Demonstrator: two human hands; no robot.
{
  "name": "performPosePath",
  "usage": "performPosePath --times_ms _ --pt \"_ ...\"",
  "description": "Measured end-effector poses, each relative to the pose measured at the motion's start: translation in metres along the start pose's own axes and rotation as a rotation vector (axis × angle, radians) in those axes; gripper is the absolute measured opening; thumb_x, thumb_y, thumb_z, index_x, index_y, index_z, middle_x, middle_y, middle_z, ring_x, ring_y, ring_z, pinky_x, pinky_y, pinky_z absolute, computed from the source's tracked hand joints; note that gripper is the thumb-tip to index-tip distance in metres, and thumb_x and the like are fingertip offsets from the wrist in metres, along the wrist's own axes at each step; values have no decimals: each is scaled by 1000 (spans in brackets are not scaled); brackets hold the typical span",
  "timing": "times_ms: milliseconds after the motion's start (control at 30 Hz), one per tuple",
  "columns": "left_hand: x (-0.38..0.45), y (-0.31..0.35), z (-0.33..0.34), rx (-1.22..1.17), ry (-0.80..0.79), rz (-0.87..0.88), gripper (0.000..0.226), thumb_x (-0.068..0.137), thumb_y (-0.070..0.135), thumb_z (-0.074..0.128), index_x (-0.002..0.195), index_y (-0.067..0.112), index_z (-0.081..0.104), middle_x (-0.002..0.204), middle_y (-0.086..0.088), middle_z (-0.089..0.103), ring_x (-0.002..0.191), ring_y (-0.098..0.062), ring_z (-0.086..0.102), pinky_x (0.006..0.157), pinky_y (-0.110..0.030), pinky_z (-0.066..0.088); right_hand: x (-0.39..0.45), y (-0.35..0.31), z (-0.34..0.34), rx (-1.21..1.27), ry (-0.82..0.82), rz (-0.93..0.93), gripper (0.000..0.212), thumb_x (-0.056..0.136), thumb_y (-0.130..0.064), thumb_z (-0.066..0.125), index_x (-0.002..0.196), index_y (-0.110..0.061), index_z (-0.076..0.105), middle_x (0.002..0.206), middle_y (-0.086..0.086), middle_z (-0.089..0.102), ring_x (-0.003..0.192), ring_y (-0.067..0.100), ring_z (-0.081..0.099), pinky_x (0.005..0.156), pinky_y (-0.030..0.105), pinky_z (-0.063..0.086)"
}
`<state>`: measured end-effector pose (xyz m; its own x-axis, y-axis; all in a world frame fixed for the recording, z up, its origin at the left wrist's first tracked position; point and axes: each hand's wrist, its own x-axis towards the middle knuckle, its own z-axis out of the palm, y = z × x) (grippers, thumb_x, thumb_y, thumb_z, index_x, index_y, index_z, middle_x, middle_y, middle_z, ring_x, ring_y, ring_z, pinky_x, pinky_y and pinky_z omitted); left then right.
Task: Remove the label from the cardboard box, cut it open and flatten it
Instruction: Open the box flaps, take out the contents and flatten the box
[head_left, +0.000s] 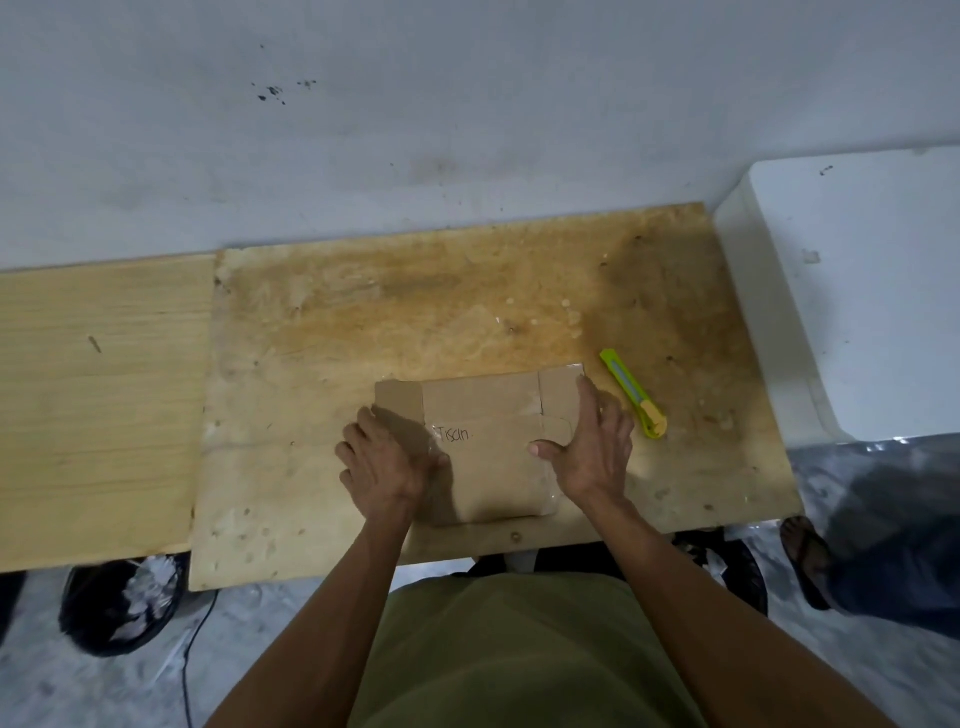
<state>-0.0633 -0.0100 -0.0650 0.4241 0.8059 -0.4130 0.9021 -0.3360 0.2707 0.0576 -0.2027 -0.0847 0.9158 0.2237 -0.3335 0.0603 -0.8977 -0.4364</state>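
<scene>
A brown cardboard box (483, 415) lies flat on the stained plywood board (467, 312), flaps spread at its far edge and handwriting on its face. My left hand (387, 462) presses palm-down on its left side, fingers together. On the right side rests my right hand (592, 441), flat with fingers spread and thumb pointing inward. Neither hand grips anything. A yellow-green utility knife (634, 395) lies on the board just right of the box, untouched. I see no label on the box.
A paler wooden board (98, 395) adjoins on the left. A white block (852, 291) stands at the right. A black bin bag (122, 605) sits on the floor at the left. Another person's sandalled foot (808, 558) is at the right.
</scene>
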Motion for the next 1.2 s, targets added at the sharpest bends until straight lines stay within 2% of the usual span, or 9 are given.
performPosePath --times_ms 233,333,433,633,733,867,933,1033,1200 --pt "-11 3 2 -181 54 15 81 69 41 82 129 12 36 122 -11 52 107 -36 57 78 -49 51 -3 -6 4 293 55 67 110 67 -19 88 150 -30 16 154 1 34 142 23 31 112 44 37" --pt "-18 9 1 -206 88 74 62 80 35 73 128 16 40 120 -9 58 100 -35 61 69 -39 47 -14 -15 -1 447 39 44 95 77 -9 79 152 -25 21 127 -1 55 113 16 55 91 30 47" --pt "-25 19 2 -94 104 183 40 88 20 63 125 20 47 116 -8 62 93 -34 64 64 -37 43 -24 -23 -3 435 25 -78 68 78 -12 78 138 -17 47 112 -8 53 101 15 58 88 36 53" --pt "-31 22 5 -43 -41 380 37 89 46 54 120 24 55 111 -6 55 99 -29 56 72 -37 50 -30 -21 7 281 -111 -239 42 97 -30 50 137 -19 55 139 -3 50 128 15 43 110 30 35" --pt "-21 21 14 -90 -97 396 39 98 39 41 126 20 61 114 -12 50 106 -33 51 79 -39 49 -28 -20 11 262 -107 -268 34 99 -25 47 131 -21 61 135 -5 54 123 12 45 102 24 35" --pt "-6 17 21 -269 -126 245 33 90 40 62 117 21 70 116 -12 50 110 -33 52 91 -39 49 -18 -23 18 329 9 -225 21 91 -24 64 110 -22 72 113 -5 64 107 7 52 89 14 44" --pt "-8 17 22 -330 -96 174 43 83 41 71 122 24 66 122 -11 48 116 -30 49 92 -35 46 -18 -24 25 320 61 -175 26 86 -28 71 111 -23 69 114 -3 59 111 13 51 90 11 39" --pt "-11 20 24 -357 -31 53 67 74 46 78 130 23 51 128 -10 49 119 -31 47 86 -40 45 -19 -24 38 334 122 -70 53 79 -38 76 125 -22 56 127 1 48 123 22 44 101 37 44" --pt "-6 29 32 -375 -5 -53 80 68 42 83 135 24 43 122 -10 54 114 -31 53 86 -43 48 -11 -30 48 334 100 62 75 73 -38 81 136 -16 47 134 8 44 125 29 37 103 43 39"
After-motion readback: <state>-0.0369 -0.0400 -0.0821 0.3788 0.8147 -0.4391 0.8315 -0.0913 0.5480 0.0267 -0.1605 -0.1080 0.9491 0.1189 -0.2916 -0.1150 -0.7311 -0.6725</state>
